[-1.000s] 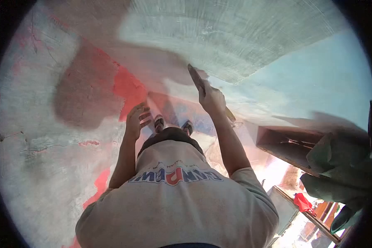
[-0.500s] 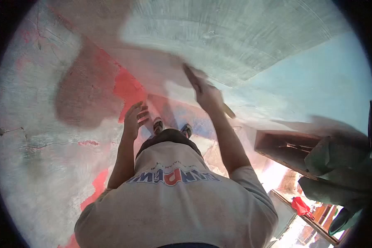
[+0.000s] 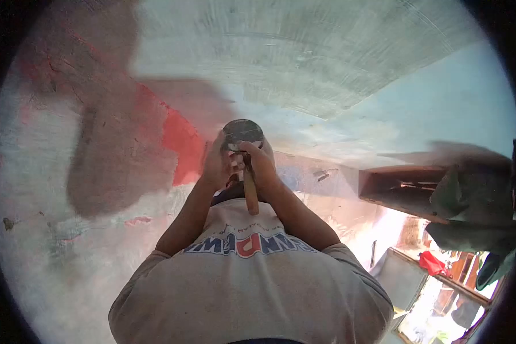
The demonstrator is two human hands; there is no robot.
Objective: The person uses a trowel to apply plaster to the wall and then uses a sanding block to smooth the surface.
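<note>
In front of my chest, my right hand grips a scraper by its wooden handle, which points down toward my shirt. The scraper's broad dark blade has a rounded top edge and faces up between my hands. My left hand is against the left side of the tool with its fingers curled in; part of its grip is hidden. Behind both hands is a wall with a bright red patch and a grey, streaked surface.
To the right stands a brown open wooden frame with dark green cloth hanging by it. Lower right, a red cloth lies near a bright opening. Cracked grey wall fills the left, under a large shadow.
My right hand has brought the scraper down and left from beside the wall. My left hand, empty with fingers apart before, has moved right to meet it. The view has shifted slightly.
</note>
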